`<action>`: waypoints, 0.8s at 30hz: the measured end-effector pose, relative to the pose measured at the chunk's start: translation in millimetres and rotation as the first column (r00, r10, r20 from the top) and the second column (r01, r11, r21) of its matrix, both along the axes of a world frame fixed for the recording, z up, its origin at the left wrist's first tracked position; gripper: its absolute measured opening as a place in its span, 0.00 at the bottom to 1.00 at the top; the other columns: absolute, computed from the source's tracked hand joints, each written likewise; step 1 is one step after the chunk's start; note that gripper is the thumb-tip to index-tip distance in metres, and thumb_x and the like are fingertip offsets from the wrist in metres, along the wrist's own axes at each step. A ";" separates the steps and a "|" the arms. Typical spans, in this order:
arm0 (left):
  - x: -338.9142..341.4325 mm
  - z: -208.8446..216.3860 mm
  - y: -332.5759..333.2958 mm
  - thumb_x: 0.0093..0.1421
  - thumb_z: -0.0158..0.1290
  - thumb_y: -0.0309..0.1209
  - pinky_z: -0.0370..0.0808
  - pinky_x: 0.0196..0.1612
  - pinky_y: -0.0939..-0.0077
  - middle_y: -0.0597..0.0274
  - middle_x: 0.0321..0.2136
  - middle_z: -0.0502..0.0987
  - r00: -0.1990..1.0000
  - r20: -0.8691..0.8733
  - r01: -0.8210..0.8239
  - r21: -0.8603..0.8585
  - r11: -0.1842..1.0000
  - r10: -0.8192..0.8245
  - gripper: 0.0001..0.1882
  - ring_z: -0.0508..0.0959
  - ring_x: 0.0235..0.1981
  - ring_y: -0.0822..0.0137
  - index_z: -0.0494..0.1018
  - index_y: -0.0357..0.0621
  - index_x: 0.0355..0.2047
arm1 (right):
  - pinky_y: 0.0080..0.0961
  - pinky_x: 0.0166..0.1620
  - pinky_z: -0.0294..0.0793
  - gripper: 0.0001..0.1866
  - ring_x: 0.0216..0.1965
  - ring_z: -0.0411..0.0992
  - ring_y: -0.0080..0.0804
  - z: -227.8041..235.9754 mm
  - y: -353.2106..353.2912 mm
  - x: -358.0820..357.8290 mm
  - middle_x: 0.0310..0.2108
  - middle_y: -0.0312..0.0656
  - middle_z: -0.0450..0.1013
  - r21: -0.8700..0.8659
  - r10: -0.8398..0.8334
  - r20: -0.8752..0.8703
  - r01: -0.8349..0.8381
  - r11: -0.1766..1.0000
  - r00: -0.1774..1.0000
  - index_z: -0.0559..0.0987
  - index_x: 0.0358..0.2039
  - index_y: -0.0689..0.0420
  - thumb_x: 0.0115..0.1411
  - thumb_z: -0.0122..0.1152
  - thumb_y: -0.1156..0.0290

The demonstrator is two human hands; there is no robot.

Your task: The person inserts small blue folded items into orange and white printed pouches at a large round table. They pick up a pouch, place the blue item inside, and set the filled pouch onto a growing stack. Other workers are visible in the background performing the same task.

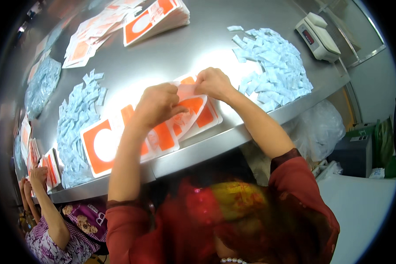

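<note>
Steel table (213, 24) | left hand (158, 103), right hand (213, 83): pinching orange-white packet (188, 115) | left forearm (126, 169) partly hides packets beneath (163, 138)

Steel table (224, 13) — pale-blue packet heap (275, 66) right, second heap (78, 121) left — orange-white pouches (102, 146), bluish bag (42, 86), scale (317, 38).

White-and-grey digital scale (319, 37) far right on metal table (215, 17), clear plastic bag (323, 127) below it, dark grey bin (354, 154) beside green bin (384, 136) at right, co-worker in purple apron (87, 218) near left.
</note>
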State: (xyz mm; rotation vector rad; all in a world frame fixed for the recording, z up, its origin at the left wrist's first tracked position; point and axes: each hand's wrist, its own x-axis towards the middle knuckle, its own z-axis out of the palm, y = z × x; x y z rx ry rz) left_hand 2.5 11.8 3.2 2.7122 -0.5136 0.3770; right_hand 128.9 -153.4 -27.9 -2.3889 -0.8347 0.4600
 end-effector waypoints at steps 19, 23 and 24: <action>-0.4 -9.9 6.2 0.40 0.65 0.33 0.72 0.28 0.68 0.60 0.21 0.68 0.990 0.138 0.019 -0.226 0.974 0.013 0.18 0.72 0.26 0.60 0.65 0.40 0.12 | 0.44 0.37 0.71 0.09 0.35 0.74 0.50 -35.5 -91.7 139.4 0.30 0.46 0.76 -0.222 -0.130 0.613 0.328 0.918 0.780 0.75 0.31 0.56 0.47 0.55 0.71; -0.8 -16.7 9.4 0.41 0.65 0.34 0.72 0.29 0.68 0.60 0.23 0.69 0.994 0.102 -0.012 -0.221 0.975 0.035 0.17 0.72 0.28 0.60 0.67 0.40 0.13 | 0.22 0.22 0.70 0.11 0.22 0.74 0.26 43.0 -48.3 56.8 0.23 0.45 0.75 0.443 -0.230 -0.304 0.351 0.825 0.925 0.73 0.30 0.61 0.48 0.64 0.73; -1.7 -17.2 9.9 0.41 0.65 0.34 0.72 0.30 0.68 0.60 0.24 0.70 0.995 0.090 -0.022 -0.211 0.977 0.042 0.17 0.73 0.29 0.60 0.67 0.40 0.13 | 0.18 0.20 0.67 0.11 0.20 0.72 0.22 64.0 -36.8 30.5 0.22 0.44 0.75 0.468 -0.150 -0.379 0.329 0.820 0.913 0.72 0.30 0.61 0.47 0.65 0.74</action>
